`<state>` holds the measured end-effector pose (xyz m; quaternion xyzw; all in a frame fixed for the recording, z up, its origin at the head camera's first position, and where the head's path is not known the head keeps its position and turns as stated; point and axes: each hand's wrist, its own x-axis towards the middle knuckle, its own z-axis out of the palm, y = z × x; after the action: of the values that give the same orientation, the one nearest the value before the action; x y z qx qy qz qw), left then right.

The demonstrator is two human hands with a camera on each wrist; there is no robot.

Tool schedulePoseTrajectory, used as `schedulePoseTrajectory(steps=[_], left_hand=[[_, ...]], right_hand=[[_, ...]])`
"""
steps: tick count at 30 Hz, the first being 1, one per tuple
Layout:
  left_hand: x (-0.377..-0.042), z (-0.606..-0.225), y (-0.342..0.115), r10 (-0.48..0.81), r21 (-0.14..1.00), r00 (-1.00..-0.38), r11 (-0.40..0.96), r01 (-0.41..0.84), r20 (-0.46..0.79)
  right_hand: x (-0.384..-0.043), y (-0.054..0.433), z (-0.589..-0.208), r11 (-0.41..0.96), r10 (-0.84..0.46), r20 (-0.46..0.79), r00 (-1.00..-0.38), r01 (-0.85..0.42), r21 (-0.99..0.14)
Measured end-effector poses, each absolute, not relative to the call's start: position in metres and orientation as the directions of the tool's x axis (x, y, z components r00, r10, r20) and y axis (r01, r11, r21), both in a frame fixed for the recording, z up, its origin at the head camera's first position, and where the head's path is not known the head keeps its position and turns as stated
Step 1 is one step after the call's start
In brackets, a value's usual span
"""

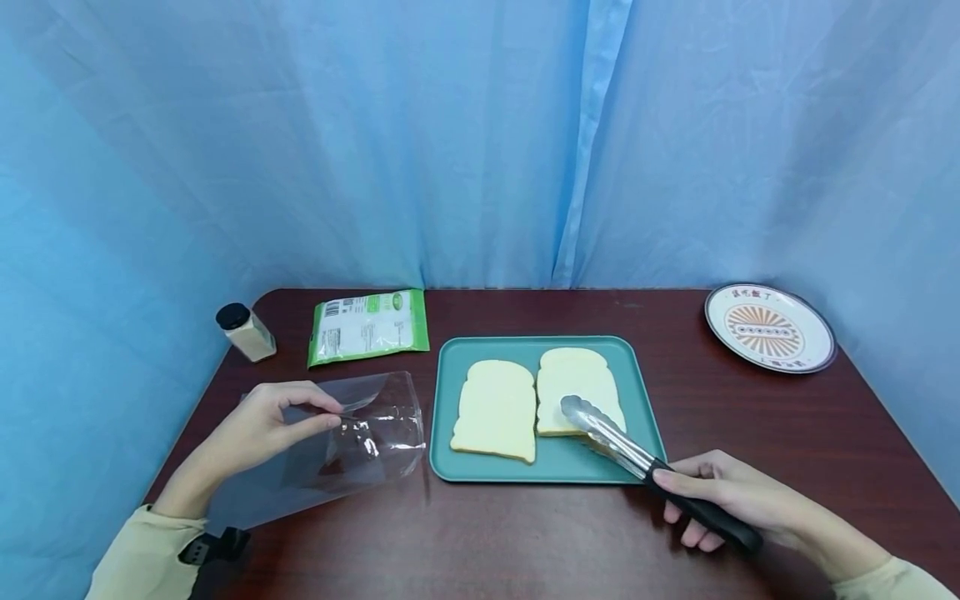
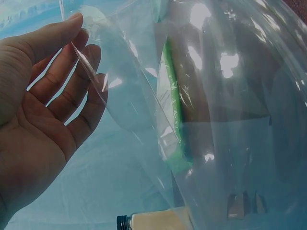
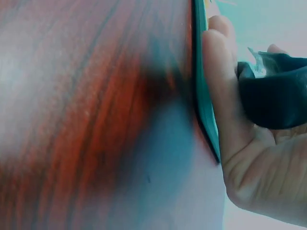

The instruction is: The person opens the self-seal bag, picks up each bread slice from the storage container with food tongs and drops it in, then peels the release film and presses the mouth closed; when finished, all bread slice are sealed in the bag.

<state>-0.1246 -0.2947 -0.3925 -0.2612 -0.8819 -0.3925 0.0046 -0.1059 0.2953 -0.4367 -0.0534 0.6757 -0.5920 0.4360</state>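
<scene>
My left hand (image 1: 262,429) pinches the edge of a clear plastic bag (image 1: 386,429) between thumb and fingertips. In the left wrist view, the see-through film (image 2: 225,91) spreads out from those fingers. Kitchen tongs (image 1: 618,446) with black handles lie in my right hand (image 1: 738,492), its fingers wrapped around them. Their upper metal tip overlaps the right bread slice (image 1: 573,379), while the lower arm shows at that slice's front edge. Beside it, the left bread slice (image 1: 493,408) lies flat on the green tray (image 1: 480,472).
A green and white packet (image 1: 367,327) lies behind the bag. At the table's left edge stands a small black-capped jar (image 1: 251,335). The patterned plate (image 1: 806,337) sits back right. Blue curtains (image 1: 480,150) enclose the table.
</scene>
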Motion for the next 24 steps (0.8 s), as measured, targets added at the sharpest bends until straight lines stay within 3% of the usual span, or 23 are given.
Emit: schedulePoseTrajectory(steps=[6,24], left_hand=[[-0.124,-0.393,-0.295,0.457,0.696,-0.865,0.553,0.458,0.207],[-0.123,-0.392,-0.295,0.446,0.687,-0.873,0.571,0.449,0.2]], right_hand=[[-0.107,0.3,-0.432,0.341,-0.528,-0.505,-0.683,0.374,-0.863],[-0.112,0.32,-0.434,0.327,-0.35,-0.573,-0.741,0.477,-0.816]])
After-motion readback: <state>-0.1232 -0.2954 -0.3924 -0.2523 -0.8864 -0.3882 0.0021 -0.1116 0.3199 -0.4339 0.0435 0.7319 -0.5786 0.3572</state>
